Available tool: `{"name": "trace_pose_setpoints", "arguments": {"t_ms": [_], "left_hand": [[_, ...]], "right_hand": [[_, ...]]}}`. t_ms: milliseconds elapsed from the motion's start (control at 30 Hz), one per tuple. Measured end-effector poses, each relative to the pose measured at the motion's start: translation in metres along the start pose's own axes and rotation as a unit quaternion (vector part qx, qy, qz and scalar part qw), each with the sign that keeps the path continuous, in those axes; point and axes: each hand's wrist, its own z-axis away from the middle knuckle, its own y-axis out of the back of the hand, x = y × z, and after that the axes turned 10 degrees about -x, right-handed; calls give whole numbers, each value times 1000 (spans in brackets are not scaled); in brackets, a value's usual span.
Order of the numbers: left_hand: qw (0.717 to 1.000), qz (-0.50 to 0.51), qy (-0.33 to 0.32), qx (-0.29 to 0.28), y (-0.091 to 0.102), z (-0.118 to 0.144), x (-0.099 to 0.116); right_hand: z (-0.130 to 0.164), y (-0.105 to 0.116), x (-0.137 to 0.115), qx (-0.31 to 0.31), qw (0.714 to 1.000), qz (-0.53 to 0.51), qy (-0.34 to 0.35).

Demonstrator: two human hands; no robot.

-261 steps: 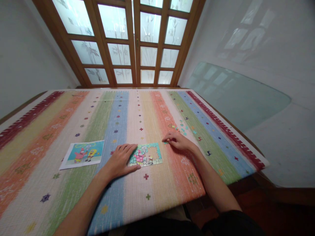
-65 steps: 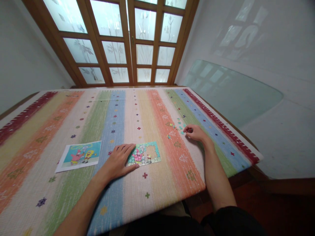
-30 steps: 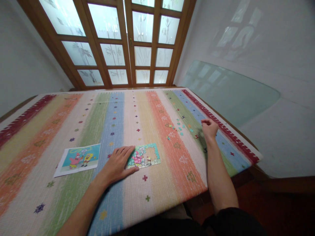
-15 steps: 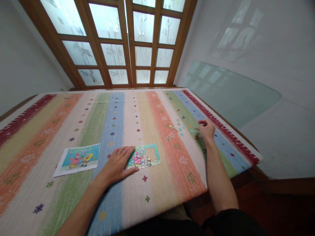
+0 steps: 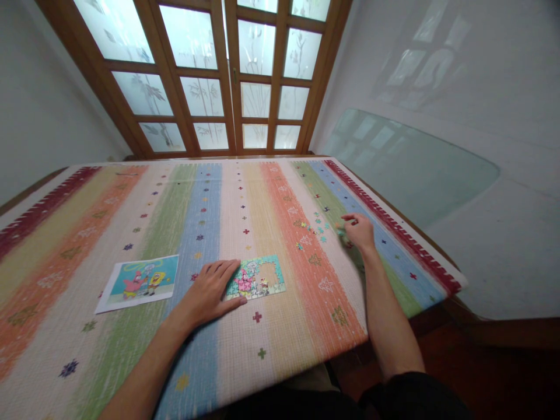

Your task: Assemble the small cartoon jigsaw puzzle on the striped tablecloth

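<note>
A small, partly assembled jigsaw puzzle lies on the striped tablecloth, with a gap in its upper right part. My left hand lies flat, fingers spread, pressing on the puzzle's left edge. A scatter of loose puzzle pieces lies further right on the cloth. My right hand hovers just right of that scatter with fingers curled; a small teal piece seems pinched at its fingertips, but it is too small to be sure.
A printed reference picture of two cartoon characters lies left of my left hand. The table's right edge runs close to my right hand. A glass sheet leans on the right wall. Wooden frosted-glass doors stand behind the table.
My right hand went from beside the puzzle to the loose pieces, lifted to the right about a second ago, and has now come back left and down toward the scatter. My left hand stayed put.
</note>
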Motion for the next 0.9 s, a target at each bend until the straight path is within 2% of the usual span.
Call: {"name": "trace_pose_setpoints", "arguments": {"t_ms": [200,300,467,900], "left_hand": [[1000,-11,-2,-2,1,0,1],[1000,-11,-2,-1,0,0,0],[1000,-10,-2,-1,-1,0,0],[1000,-13,-1,-4,-2,0,0]], "right_hand": [[12,-35,-24,-112,985,55,121],[18,-48,-31,-139,974,91,154],[18,-55,-33,-156,968,115,157],[13,-54,-33,-160,978,51,124]]}}
